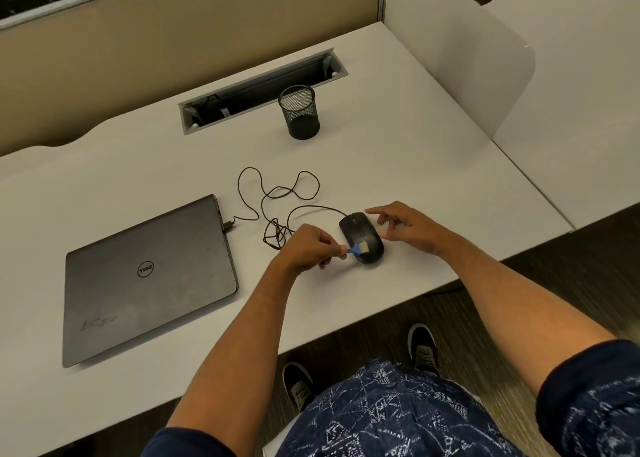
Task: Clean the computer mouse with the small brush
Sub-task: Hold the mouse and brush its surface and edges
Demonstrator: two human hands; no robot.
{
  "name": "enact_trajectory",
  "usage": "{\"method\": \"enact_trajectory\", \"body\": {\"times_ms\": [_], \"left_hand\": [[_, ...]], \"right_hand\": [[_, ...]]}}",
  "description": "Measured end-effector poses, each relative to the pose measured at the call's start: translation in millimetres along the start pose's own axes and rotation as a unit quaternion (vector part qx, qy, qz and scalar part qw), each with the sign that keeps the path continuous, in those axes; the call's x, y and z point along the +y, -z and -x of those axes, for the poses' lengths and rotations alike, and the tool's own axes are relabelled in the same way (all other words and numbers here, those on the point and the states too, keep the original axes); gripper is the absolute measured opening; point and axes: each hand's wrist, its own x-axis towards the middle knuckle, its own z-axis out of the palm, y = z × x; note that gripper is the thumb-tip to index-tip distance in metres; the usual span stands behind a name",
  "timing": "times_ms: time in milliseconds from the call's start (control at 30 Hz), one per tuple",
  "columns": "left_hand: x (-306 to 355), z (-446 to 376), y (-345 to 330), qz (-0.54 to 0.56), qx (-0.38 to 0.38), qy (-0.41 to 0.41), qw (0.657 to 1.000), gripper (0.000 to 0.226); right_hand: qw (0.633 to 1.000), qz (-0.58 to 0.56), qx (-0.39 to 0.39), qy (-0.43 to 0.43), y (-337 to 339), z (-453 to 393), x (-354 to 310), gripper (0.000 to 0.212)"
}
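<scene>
A black wired computer mouse point(360, 236) lies on the white desk point(398, 165) near its front edge. My left hand point(310, 248) pinches the blue handle of a small brush point(358, 248), whose pale bristles rest on the mouse's back. To the right of the mouse is my right hand point(405, 226); its thumb touches the mouse's right side and its fingers are spread above the front. The mouse cable point(277, 196) loops across the desk to the left.
A closed dark laptop point(145, 280) lies at the left with the cable plugged into its side. A black mesh pen cup point(299, 111) stands behind, in front of an open cable slot point(263, 89). A partition panel point(467, 65) rises at the right.
</scene>
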Motion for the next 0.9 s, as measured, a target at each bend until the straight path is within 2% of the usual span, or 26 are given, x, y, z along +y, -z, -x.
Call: {"method": "enact_trajectory", "body": {"times_ms": [167,267,433,600,733,800,900], "left_hand": [[3,-3,-2,-0.072,-0.067,0.011,0.995,0.022],[6,-1,2,-0.050,-0.074,-0.004,0.996,0.023],[2,-4,11,0.046,0.020,0.005,0.999,0.025],[-5,-10,10,0.079,0.101,0.058,0.990,0.023],[-11,-19,5,0.095,0.210,0.056,0.971,0.025],[-6,-18,4,0.112,0.210,0.041,0.970,0.024],[6,-15,5,0.135,0.149,0.016,0.979,0.024]], "right_hand": [[1.000,0.014,0.004,0.010,-1,0,0,0.053],[1.000,0.000,0.005,0.008,0,1,-1,0.057],[1.000,0.003,0.011,0.016,-1,1,0,0.071],[1.000,-0.005,0.009,0.017,-1,0,2,0.073],[1.000,-0.006,0.010,0.017,-1,0,3,0.073],[1.000,-0.007,0.012,0.017,-1,0,4,0.074],[1.000,-0.004,0.012,0.018,-1,-1,4,0.075]]}}
